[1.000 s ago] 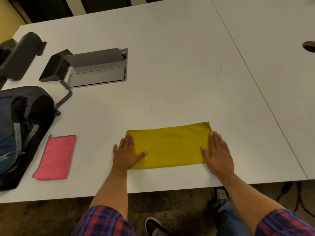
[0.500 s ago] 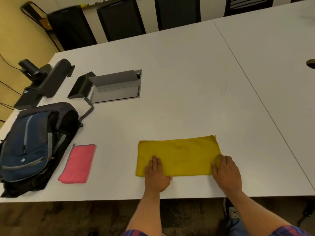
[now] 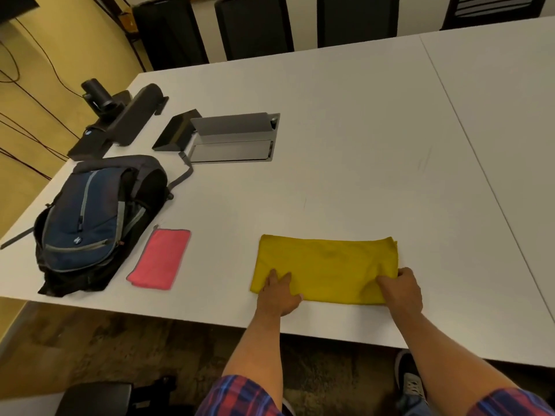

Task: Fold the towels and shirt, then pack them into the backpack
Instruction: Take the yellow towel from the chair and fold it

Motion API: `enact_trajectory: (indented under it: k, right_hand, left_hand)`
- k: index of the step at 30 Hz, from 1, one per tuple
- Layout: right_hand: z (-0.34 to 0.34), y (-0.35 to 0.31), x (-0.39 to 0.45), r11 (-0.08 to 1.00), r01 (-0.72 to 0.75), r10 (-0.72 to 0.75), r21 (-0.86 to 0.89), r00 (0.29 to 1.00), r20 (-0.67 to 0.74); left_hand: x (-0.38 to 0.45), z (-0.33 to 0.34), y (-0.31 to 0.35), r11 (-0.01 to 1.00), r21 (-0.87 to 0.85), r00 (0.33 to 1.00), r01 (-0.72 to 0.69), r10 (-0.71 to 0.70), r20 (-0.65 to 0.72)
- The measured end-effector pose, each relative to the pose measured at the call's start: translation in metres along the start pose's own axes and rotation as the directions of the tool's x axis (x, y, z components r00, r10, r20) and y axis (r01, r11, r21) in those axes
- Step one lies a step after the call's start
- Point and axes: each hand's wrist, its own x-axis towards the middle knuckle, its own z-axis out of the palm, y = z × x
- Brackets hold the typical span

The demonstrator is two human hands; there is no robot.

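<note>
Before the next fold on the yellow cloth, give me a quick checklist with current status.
1. Left hand pressing flat on yellow cloth: ok.
2. Right hand gripping the cloth's right end: ok.
3. Cloth edges lined up: not ok, right end bunched.
4. Bare table beyond the cloth: ok.
5. Pink cloth folded beside backpack: ok.
6. Backpack open for packing: cannot tell.
</note>
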Motion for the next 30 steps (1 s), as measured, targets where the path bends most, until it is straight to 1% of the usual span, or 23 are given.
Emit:
enact_trajectory:
  k: [3,5,7,9,11,13,15,17,18,19,20,21,22,23,24,25,26,27,30]
  right_hand:
    - [0.001,-0.005,-0.006,0.967,0.009,0.014,0.255,0.996,-0.089]
    - [-0.003,-0.011,-0.009,0.936,0.048,0.016,0.348,0.983,-0.181]
    - [-0.008,-0.017,-0.010,0.918,0.091,0.012,0.387,0.966,-0.258]
    - [-0.012,-0.024,-0.010,0.920,0.149,-0.032,0.362,0.950,-0.311]
    - [-0.011,-0.030,-0.009,0.935,0.247,-0.166,0.256,0.939,-0.300]
    - [-0.005,-0.040,-0.014,0.917,0.373,-0.335,0.143,0.913,-0.235]
    - [0.007,-0.053,-0.022,0.866,0.498,-0.485,0.050,0.859,-0.163]
    - [0.023,-0.064,-0.036,0.800,0.601,-0.600,-0.010,0.797,-0.073]
    - [0.032,-0.069,-0.044,0.769,0.638,-0.639,-0.027,0.769,-0.023]
    - [0.040,-0.075,-0.053,0.746,0.665,-0.664,-0.037,0.747,0.030]
    - [0.049,-0.079,-0.062,0.729,0.684,-0.680,-0.037,0.729,0.083]
    - [0.058,-0.082,-0.070,0.714,0.699,-0.690,-0.034,0.712,0.134]
    - [0.066,-0.085,-0.078,0.699,0.714,-0.699,-0.036,0.692,0.181]
    - [0.073,-0.086,-0.084,0.679,0.733,-0.708,-0.046,0.670,0.224]
    - [0.080,-0.086,-0.090,0.658,0.751,-0.715,-0.059,0.647,0.266]
    - [0.085,-0.085,-0.095,0.637,0.768,-0.720,-0.066,0.624,0.303]
    - [0.090,-0.084,-0.099,0.617,0.784,-0.725,-0.066,0.600,0.338]
    - [0.094,-0.081,-0.102,0.601,0.797,-0.727,-0.067,0.579,0.370]
    - [0.099,-0.072,-0.104,0.576,0.814,-0.713,-0.070,0.543,0.444]
  left_hand:
    - [-0.001,0.006,-0.002,1.000,-0.024,1.000,-0.007,0.006,-0.007]
    - [-0.003,0.008,-0.001,0.999,-0.033,1.000,-0.012,0.012,-0.007]
    - [-0.007,0.011,-0.001,0.999,-0.025,0.999,-0.038,0.038,-0.018]
    - [-0.008,0.012,0.003,0.996,-0.043,0.996,-0.076,0.074,-0.042]
    - [-0.009,0.013,0.009,0.991,-0.093,0.994,-0.095,0.090,-0.059]
    - [-0.009,0.012,0.016,0.990,-0.112,0.994,-0.087,0.080,-0.068]
    - [-0.009,0.008,0.022,0.989,-0.127,0.995,-0.075,0.065,-0.077]
    - [-0.007,0.001,0.028,0.977,-0.208,0.995,-0.049,0.030,-0.098]
    - [-0.006,-0.005,0.032,0.959,-0.283,0.993,-0.027,-0.008,-0.122]
    - [-0.004,-0.010,0.034,0.921,-0.389,0.987,-0.019,-0.045,-0.154]
    - [-0.005,-0.017,0.036,0.852,-0.524,0.982,-0.009,-0.092,-0.167]
    - [-0.004,-0.024,0.037,0.744,-0.668,0.978,-0.004,-0.138,-0.159]
    - [-0.002,-0.029,0.036,0.599,-0.800,0.977,0.007,-0.174,-0.122]
    - [-0.001,-0.035,0.035,0.450,-0.893,0.980,0.020,-0.185,-0.071]
    - [-0.002,-0.041,0.034,0.334,-0.942,0.984,0.029,-0.176,-0.032]
    - [-0.003,-0.047,0.032,0.274,-0.961,0.988,0.029,-0.156,-0.015]
    - [-0.004,-0.051,0.031,0.267,-0.963,0.988,0.029,-0.151,-0.012]
    - [-0.004,-0.054,0.029,0.285,-0.958,0.985,0.024,-0.170,-0.026]
    - [0.000,-0.057,0.019,0.318,-0.948,0.971,0.012,-0.229,-0.064]
